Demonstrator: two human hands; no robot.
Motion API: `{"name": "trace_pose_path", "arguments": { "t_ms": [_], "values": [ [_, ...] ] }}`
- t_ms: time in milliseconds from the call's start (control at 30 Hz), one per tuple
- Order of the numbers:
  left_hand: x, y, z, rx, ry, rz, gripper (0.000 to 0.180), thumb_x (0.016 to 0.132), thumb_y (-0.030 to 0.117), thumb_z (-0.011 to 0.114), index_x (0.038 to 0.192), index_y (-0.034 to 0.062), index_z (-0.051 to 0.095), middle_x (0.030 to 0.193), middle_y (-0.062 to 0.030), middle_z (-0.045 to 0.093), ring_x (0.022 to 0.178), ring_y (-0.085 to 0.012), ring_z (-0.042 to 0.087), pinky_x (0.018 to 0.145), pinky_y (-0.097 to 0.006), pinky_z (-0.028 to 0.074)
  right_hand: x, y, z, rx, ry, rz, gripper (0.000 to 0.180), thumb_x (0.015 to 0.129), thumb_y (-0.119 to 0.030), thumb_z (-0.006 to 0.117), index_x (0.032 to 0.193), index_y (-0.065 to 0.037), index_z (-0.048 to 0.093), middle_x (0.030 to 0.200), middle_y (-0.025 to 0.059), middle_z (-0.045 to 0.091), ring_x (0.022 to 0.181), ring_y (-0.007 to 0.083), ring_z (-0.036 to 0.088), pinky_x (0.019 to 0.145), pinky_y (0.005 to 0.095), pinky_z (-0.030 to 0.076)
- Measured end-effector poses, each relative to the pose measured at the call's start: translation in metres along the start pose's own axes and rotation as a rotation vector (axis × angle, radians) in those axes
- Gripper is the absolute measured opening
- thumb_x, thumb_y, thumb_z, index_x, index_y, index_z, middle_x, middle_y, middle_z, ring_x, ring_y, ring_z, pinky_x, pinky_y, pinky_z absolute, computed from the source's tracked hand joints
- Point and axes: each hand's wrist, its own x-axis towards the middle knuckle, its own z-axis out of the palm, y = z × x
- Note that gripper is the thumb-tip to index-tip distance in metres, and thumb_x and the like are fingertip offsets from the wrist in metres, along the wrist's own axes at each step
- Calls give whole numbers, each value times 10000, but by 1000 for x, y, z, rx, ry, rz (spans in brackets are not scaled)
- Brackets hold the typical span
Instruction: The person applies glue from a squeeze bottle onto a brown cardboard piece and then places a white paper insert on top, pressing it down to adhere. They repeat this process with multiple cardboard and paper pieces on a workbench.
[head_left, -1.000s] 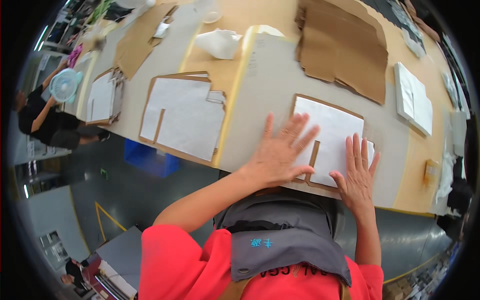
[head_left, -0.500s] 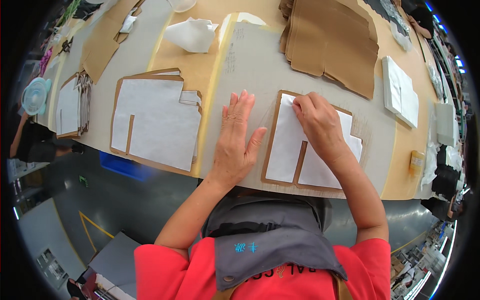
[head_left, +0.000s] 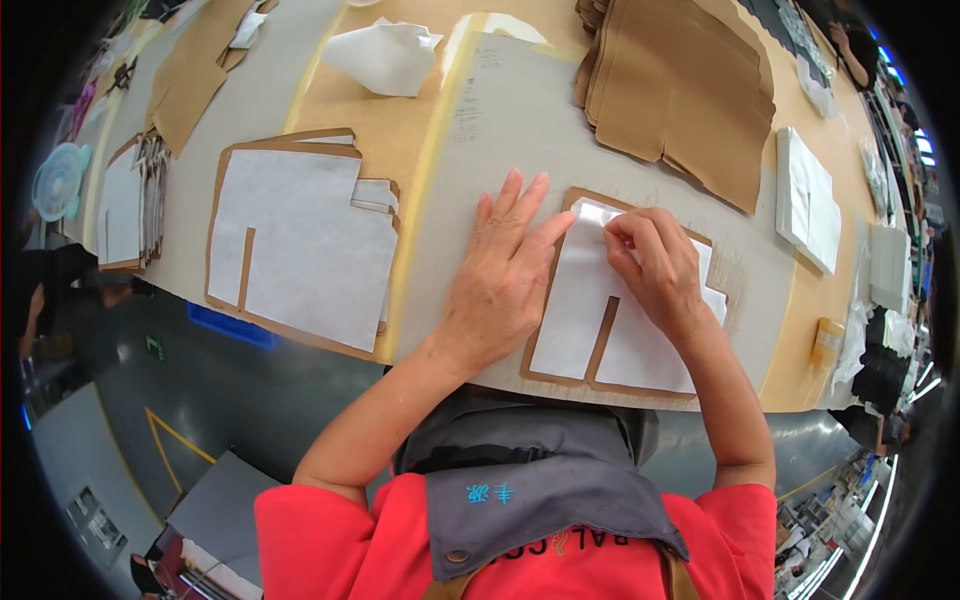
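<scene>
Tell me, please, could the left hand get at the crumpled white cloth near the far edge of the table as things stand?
Probably yes. The left hand lies flat on the grey table, and only bare surface separates it from the crumpled white cloth; it would take a long forward stretch, though.

Single view only: a head-worn fisheye camera, looking steeply down from above the person's own chest onto the bench (head_left: 500, 110), which fills the upper half of the frame. The view sits close; the forearms enter from the lower centre and the hands, left hand (head_left: 500, 275) and right hand (head_left: 655, 270), lie at mid-frame. Straight bench edges bow toward the rim. The floor shows at lower left, neighbouring work areas at the far right edge. No second view to compare.
</scene>
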Motion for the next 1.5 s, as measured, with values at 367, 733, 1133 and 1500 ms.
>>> {"name": "trace_pose_path", "arguments": {
  "t_ms": [367,733,1133,1500],
  "values": [
    [14,-1,12,69,-61,63,346,851,-88,526,1078,99,709,1553,-162,388,1486,-399,266,1207,-549,203,-11,6,-27,26,28,52,466,733,-52,812,1151,-74,608,1113,94,621,1007,280,591,856,389,497],
    [17,-3,14,40,-30,63,385,837,-127,480,1046,83,725,1506,-164,445,1485,-399,258,1208,-551,204,9,32,-46,18,-372,-105,250,775,-93,769,988,-124,642,1024,4,637,1017,240,546,915,365,411],
    [14,-9,18,89,18,95,461,822,-152,418,1050,91,737,1508,-157,452,1481,-391,272,1225,-517,195,-87,-33,-110,-80,-376,-177,111,809,-86,674,908,-117,634,1026,6,710,1106,193,654,1087,454,405],
    [19,-8,23,36,42,132,522,804,-161,402,1138,101,707,1465,-166,490,1465,-391,308,1215,-505,230,-164,-117,-283,215,65,331,187,853,-227,638,812,-46,619,733,99,628,674,218,619,722,403,534]
  ]
}}
